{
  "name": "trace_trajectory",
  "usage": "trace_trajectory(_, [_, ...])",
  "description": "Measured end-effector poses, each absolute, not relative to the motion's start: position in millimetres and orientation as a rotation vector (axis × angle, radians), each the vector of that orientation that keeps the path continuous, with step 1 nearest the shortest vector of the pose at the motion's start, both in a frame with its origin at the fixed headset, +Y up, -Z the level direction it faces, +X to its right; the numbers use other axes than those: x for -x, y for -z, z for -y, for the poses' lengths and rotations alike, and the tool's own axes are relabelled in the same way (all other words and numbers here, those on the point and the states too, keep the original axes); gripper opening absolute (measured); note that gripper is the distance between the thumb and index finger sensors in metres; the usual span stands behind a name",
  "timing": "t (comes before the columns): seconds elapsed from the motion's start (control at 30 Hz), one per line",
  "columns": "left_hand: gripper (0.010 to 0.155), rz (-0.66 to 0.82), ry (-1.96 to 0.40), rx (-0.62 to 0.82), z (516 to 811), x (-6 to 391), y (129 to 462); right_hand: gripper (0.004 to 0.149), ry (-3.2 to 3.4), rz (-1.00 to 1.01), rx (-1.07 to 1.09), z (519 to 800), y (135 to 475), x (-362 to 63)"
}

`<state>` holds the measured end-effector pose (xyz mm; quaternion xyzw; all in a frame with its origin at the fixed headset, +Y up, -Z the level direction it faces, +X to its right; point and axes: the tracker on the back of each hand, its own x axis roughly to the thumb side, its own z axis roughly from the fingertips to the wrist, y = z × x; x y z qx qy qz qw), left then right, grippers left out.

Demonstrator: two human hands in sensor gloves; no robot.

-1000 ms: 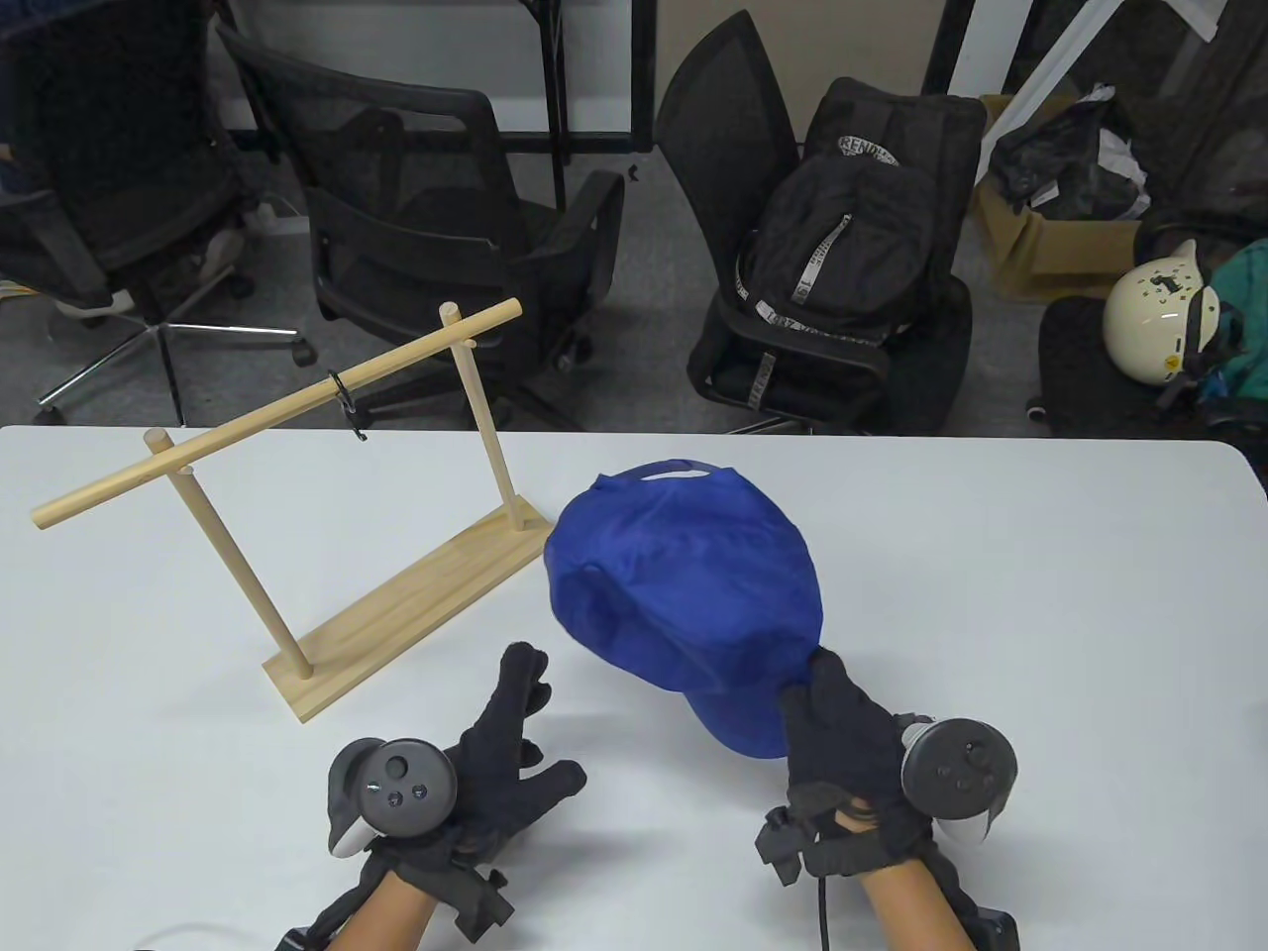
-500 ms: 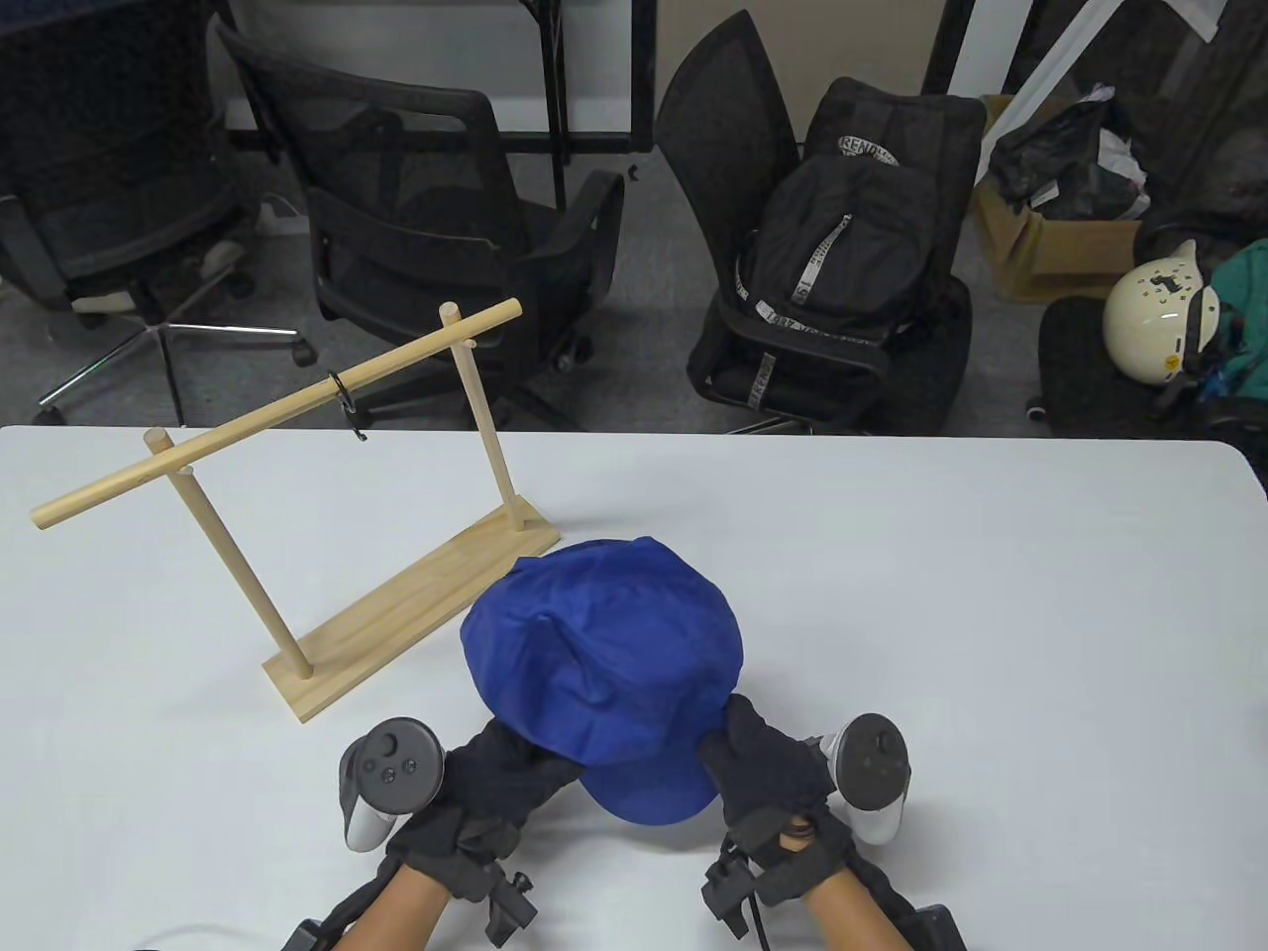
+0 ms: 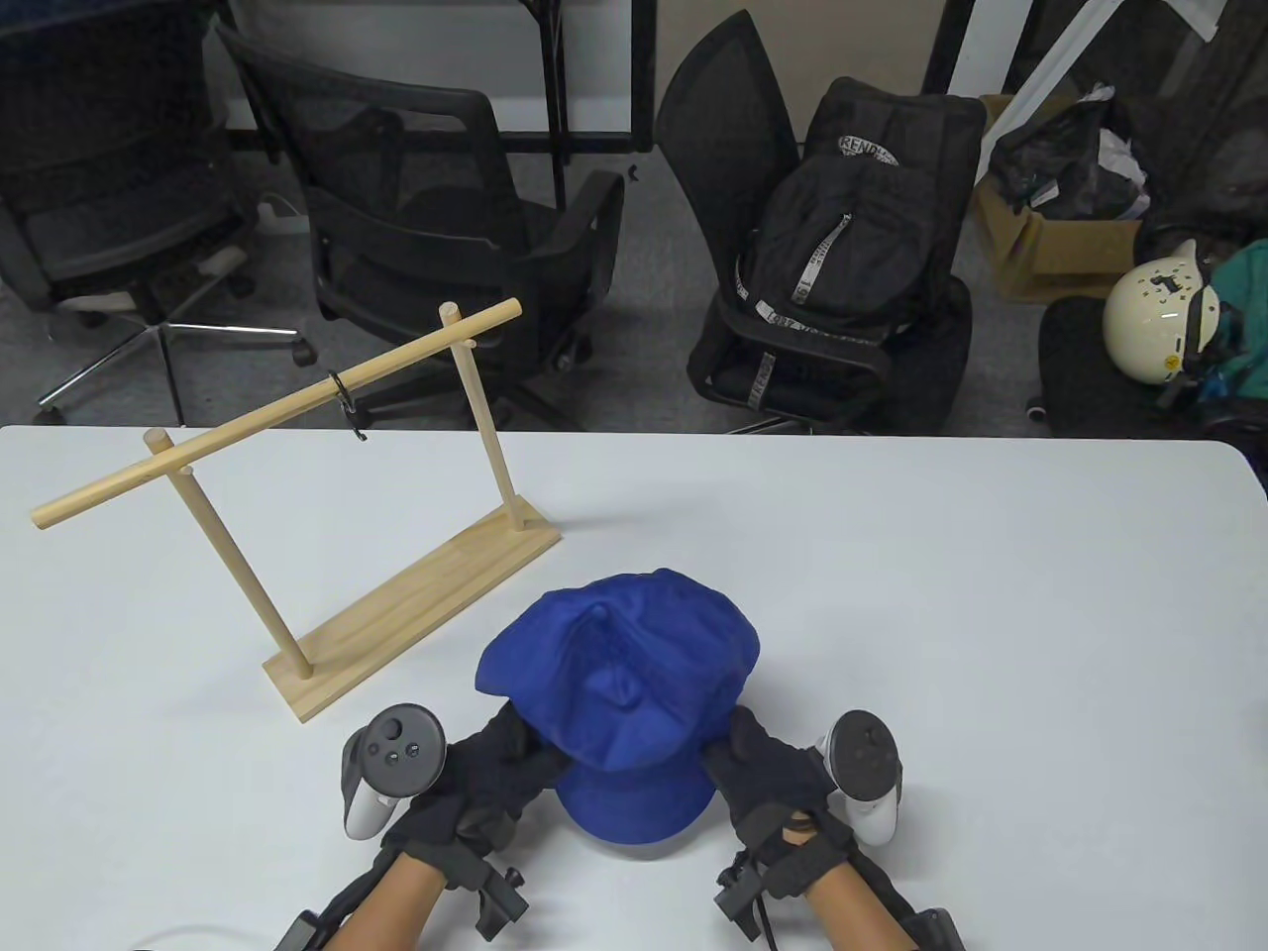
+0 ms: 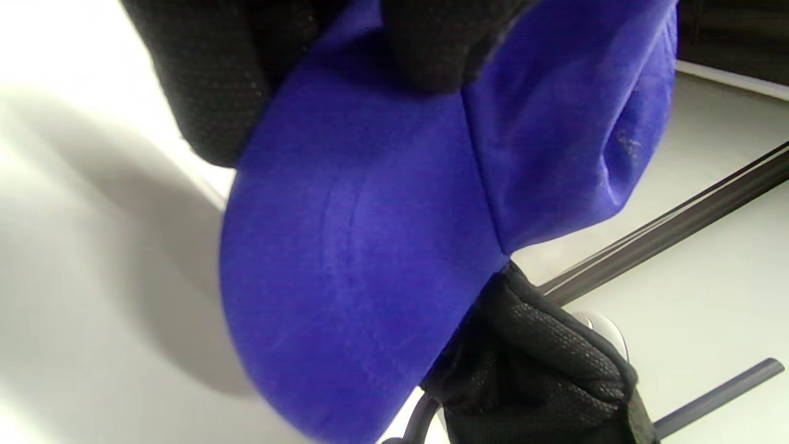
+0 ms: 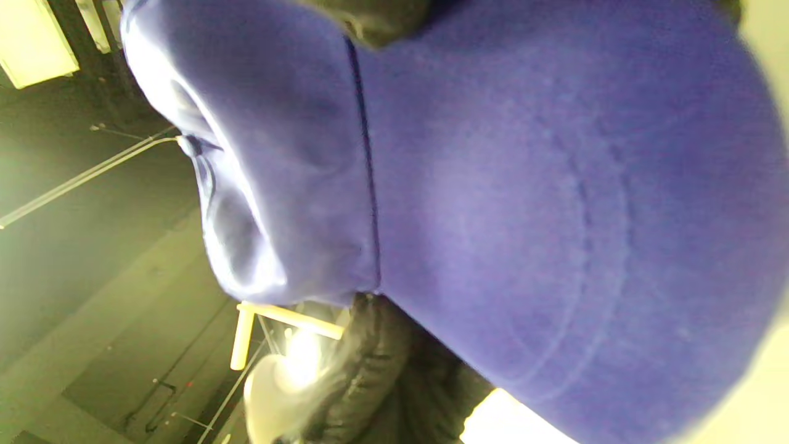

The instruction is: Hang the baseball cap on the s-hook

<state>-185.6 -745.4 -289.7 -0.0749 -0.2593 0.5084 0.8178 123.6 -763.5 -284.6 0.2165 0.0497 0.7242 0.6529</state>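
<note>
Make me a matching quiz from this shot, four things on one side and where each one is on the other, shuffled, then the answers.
Things:
1. baseball cap
2. s-hook
3. wooden rack
4. white helmet

Places:
A. hanging from the rack's top bar
B. off the table, far right
C. held between left hand and right hand
D. standing on the table's left side

Pairs: 1-C, 2-A, 3-D, 4-B
</note>
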Motion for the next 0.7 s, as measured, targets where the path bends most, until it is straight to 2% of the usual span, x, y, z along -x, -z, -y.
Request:
trace_trajectory(0.3, [0.05, 0.606, -1.031, 0.083, 733.2, 187.6, 284.2, 0.065, -1.706, -0.097, -0.492, 759.3, 283.9, -126.1])
trace_trajectory(0.5, [0.048, 0.56, -0.934, -0.114, 712.1, 191.9, 274.6, 0.072, -1.779, -0.017, -0.447, 751.7, 285.2, -138.0])
trace_trajectory(0.7, [0.048, 0.471, -0.875, -0.325, 679.5, 203.7, 264.3, 0.072, -1.775, 0.011, -0.426, 750.2, 286.8, -148.9])
